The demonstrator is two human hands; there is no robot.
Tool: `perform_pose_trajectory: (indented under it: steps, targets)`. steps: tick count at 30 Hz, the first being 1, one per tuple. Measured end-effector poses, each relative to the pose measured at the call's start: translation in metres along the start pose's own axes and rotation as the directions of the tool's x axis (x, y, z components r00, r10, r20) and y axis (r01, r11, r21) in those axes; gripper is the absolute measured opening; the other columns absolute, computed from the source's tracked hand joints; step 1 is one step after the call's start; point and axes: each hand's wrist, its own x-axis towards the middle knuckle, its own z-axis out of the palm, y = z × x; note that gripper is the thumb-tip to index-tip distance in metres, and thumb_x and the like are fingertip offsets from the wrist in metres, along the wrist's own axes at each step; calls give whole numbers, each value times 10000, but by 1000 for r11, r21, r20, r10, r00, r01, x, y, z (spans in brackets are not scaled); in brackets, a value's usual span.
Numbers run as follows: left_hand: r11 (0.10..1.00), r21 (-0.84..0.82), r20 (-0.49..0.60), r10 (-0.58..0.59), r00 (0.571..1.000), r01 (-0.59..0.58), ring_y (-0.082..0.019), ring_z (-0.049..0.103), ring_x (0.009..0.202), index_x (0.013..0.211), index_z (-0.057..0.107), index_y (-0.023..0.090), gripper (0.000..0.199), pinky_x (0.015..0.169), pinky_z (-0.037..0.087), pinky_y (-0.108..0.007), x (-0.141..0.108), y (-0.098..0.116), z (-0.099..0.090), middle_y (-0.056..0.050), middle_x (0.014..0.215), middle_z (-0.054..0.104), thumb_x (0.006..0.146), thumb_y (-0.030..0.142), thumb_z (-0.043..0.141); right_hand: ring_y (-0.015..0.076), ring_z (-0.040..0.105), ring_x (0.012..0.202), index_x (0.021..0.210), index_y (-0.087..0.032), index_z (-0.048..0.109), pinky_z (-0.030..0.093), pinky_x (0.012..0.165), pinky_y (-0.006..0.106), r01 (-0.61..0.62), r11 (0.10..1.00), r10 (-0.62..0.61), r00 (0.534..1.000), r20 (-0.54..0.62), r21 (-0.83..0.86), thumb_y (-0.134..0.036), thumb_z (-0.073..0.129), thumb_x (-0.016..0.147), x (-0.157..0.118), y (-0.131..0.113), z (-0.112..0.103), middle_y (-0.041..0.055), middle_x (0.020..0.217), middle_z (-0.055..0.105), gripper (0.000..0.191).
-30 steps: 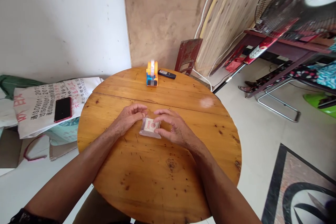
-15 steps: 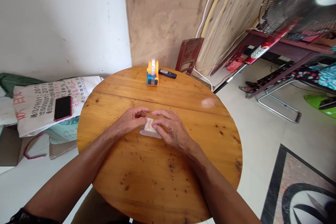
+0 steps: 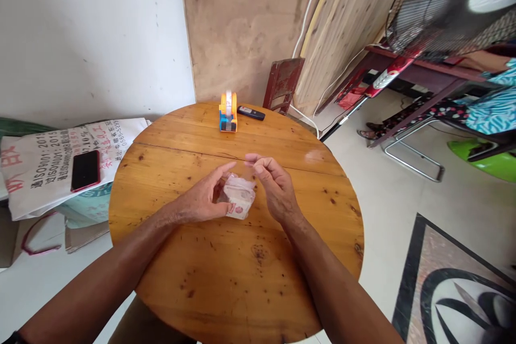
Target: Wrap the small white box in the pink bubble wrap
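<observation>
a round wooden worktop (image 3: 274,290) fills the middle of the view, varnished a honey brown, with dark knots, small scratches and a seam running across its far part. a soft glare lies toward its right side. near the centre, the left hand (image 3: 199,199) grasps a small pale packet (image 3: 242,193) with red print and clear wrapping, the thumb across its near left corner. the right hand (image 3: 278,188) is just beside it on the right, thumb and fingers drawn together at the tips; whether they pinch a bit of the wrapping i cannot tell.

at the far edge stand an orange and blue tape dispenser (image 3: 228,113) and, right next to it, a dark handset (image 3: 250,113) lying flat. a worn red-brown chair (image 3: 283,83) is just behind the worktop, before a brown board (image 3: 242,21) that meets a white wall (image 3: 97,37). a white cord (image 3: 308,11) hangs down past the board.

to the left, a phone (image 3: 85,170) in a red case rests on a printed white sack (image 3: 40,150). to the right, a large fan (image 3: 439,5) leans into view, and beyond it a seated person in a patterned teal top (image 3: 492,113) is at a dark red desk (image 3: 427,70). the pale floor (image 3: 395,193) bears a black-bordered flower design (image 3: 455,290).
</observation>
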Motion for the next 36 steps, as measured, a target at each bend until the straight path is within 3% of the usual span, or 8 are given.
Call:
perform_pose_trajectory:
  steps: [6, 11, 19, 23, 25, 29, 33, 36]
  targets:
    - [999, -19, 44, -32, 999, 33, -286, 590, 1120, 1516, 250, 209, 982, 958, 451, -412, -3, 2, -2, -129, 1209, 609, 696, 287, 783, 229, 632, 1075, 823, -224, 522, 501, 918, 388, -91, 994, 96, 992, -86, 53, -521, 550, 878, 9, 9, -9, 91, 1256, 629, 303]
    - [993, -56, 6, -103, 995, 103, -218, 630, 900, 1421, 433, 205, 751, 767, 483, -312, -2, 2, -5, -80, 998, 658, 761, 403, 732, 221, 649, 1047, 794, -221, 514, 527, 847, 355, -206, 967, 228, 962, -148, 151, -580, 601, 806, 19, 24, -18, 84, 1232, 651, 369]
    - [962, -131, -34, -245, 969, 239, -120, 574, 629, 885, 691, 150, 312, 596, 425, -233, 6, -6, -1, -17, 770, 667, 706, 400, 744, 175, 652, 860, 737, -206, 542, 516, 719, 292, -255, 936, 304, 933, -194, 244, -488, 674, 731, 25, 35, -18, 69, 984, 695, 312]
    - [960, -172, -218, -254, 943, 219, -72, 458, 495, 678, 627, 153, 203, 492, 340, -198, 8, -5, 0, 38, 589, 578, 630, 316, 738, 115, 570, 620, 782, -208, 571, 441, 575, 243, -151, 972, 206, 919, -335, 182, -427, 631, 779, 16, 13, -16, 0, 760, 639, 226]
    - [959, -191, -265, -256, 929, 210, -59, 403, 451, 670, 608, 160, 191, 451, 297, -191, 8, -4, 1, 58, 542, 538, 616, 299, 726, 102, 479, 506, 753, -222, 543, 411, 536, 246, -88, 992, 112, 952, -284, 94, -411, 604, 813, 7, -4, -11, -50, 600, 540, 208]
    - [962, -218, -238, -214, 948, 162, -49, 385, 443, 808, 643, 156, 271, 417, 263, -184, 8, -1, 3, 51, 603, 576, 602, 297, 746, 126, 468, 521, 720, -224, 533, 385, 521, 269, -161, 966, 168, 986, 19, -201, -454, 616, 801, -11, -25, 9, -38, 577, 516, 258]
    - [957, -257, -177, -184, 967, 135, -49, 422, 475, 873, 669, 147, 302, 427, 284, -177, 6, -1, 4, 29, 673, 610, 631, 309, 751, 135, 467, 591, 798, -225, 515, 342, 543, 263, -147, 866, 175, 985, 13, -479, -503, 705, 708, -15, -13, 24, -35, 664, 534, 348]
    - [932, -335, -135, -191, 972, 136, -55, 432, 471, 875, 683, 158, 272, 432, 299, -182, 5, -2, 3, 36, 650, 591, 645, 291, 745, 124, 447, 593, 789, -220, 485, 331, 553, 253, -143, 904, 165, 986, 20, -404, -496, 649, 760, -12, 1, 24, -44, 661, 506, 322]
